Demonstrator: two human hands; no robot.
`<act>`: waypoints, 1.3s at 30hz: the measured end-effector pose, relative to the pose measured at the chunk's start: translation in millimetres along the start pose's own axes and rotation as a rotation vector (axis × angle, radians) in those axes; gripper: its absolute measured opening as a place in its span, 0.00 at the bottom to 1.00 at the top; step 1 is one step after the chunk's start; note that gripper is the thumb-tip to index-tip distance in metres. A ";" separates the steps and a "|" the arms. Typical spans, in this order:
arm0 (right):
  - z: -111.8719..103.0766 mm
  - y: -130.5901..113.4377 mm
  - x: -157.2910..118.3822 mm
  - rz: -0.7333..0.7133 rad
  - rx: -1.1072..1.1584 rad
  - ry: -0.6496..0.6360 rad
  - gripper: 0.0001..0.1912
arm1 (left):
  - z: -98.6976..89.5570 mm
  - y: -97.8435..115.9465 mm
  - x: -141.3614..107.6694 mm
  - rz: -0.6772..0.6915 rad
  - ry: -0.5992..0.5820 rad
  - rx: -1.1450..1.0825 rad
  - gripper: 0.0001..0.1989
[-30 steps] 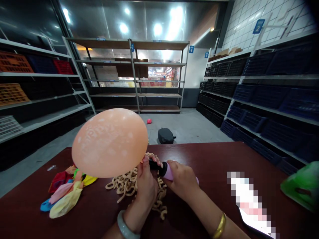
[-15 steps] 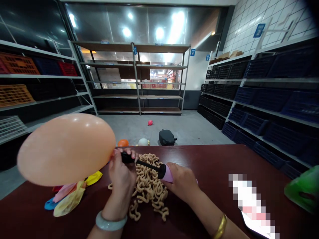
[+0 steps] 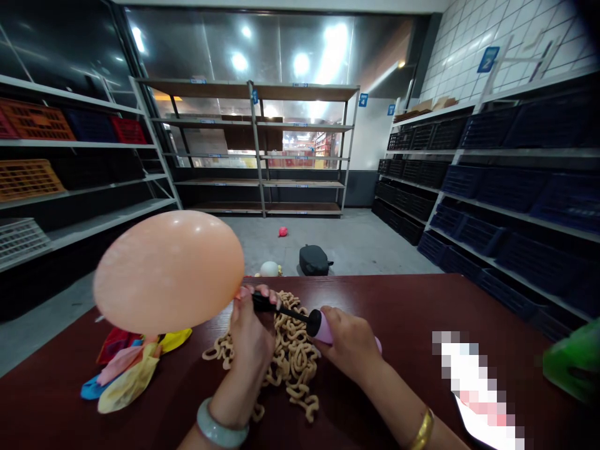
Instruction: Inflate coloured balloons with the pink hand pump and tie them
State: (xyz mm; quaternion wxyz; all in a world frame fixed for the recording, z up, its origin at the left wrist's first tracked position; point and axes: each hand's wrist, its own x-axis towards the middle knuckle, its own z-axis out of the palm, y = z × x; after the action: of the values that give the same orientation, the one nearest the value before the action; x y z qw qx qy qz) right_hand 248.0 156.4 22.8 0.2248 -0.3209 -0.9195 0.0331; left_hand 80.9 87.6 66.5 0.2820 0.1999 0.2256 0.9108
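Note:
A large inflated peach balloon (image 3: 169, 272) stands out to the left above the table. Its neck meets my left hand (image 3: 253, 334), whose fingers are closed round the black end of a balloon pump (image 3: 290, 312) where the balloon joins it. A thin black rod runs from there to the pump's pinkish-purple part, which my right hand (image 3: 349, 340) grips. Under the pump lies a pile of beige curled pieces (image 3: 300, 356), partly hidden by my left hand and wrist. Several limp, uninflated balloons (image 3: 131, 365) in yellow, pink, red and blue lie left of my left forearm.
On the dark red table (image 3: 394, 312), a pixelated flat object (image 3: 482, 400) lies at right, near a green item (image 3: 572, 362). Beyond are a black bag (image 3: 314, 259), a white balloon (image 3: 269, 269) and a small pink object (image 3: 282, 232) on the floor. Shelves with crates flank the room.
My left hand, the balloon and the pump's black end have moved right. My right hand has shifted slightly right too. More limp balloons now show; an orange balloon beyond the table is now hidden.

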 end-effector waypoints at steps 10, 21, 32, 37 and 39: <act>-3.9 -8.2 -0.4 0.027 0.050 0.006 0.22 | 6.8 -38.6 -37.9 -0.164 -0.077 0.021 0.06; -3.8 -15.0 0.5 -0.035 0.100 0.019 0.24 | 3.3 11.9 3.3 0.017 0.005 0.047 0.09; 2.2 -2.5 -2.5 -0.040 -0.041 0.015 0.23 | -15.6 39.5 33.8 0.085 0.036 0.001 0.12; -1.5 1.6 -2.6 -0.020 -0.071 0.045 0.21 | -5.9 10.7 14.7 0.010 0.008 -0.016 0.12; -1.2 0.9 -2.4 -0.021 -0.061 0.049 0.21 | -2.0 -3.0 2.2 -0.041 0.005 -0.006 0.12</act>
State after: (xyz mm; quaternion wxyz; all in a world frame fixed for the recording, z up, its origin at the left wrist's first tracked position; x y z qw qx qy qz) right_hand 250.8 155.6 22.8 0.2379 -0.3187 -0.9175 -0.0054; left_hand 79.5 90.5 63.8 0.3007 0.1922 0.2274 0.9061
